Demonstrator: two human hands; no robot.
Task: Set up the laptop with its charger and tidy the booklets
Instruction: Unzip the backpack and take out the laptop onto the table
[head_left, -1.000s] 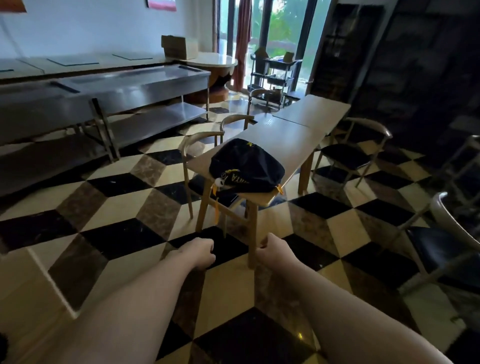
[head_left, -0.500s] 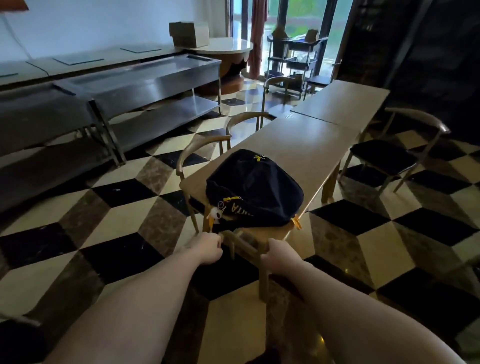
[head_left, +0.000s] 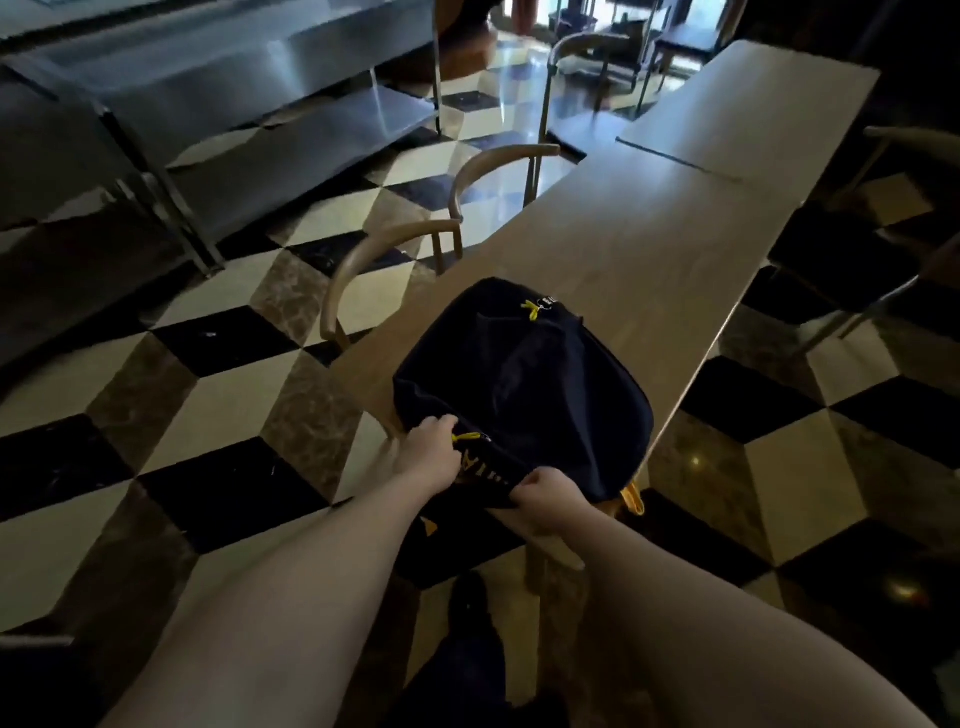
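Backpack (head_left: 524, 395), dark with yellow zipper pulls and yellow lettering, lies flat on the near end of the long wooden counter (head_left: 649, 249), at 12 o'clock from the person. Left hand (head_left: 428, 457) grips its near-left edge at 11 o'clock, fingers curled into the fabric beside a yellow pull. Right hand (head_left: 550, 506) pinches the near edge at 1 o'clock. Two curved-back wooden chairs (head_left: 384, 260) stand at 10 o'clock beside the counter, on a checkered floor (head_left: 208, 415).
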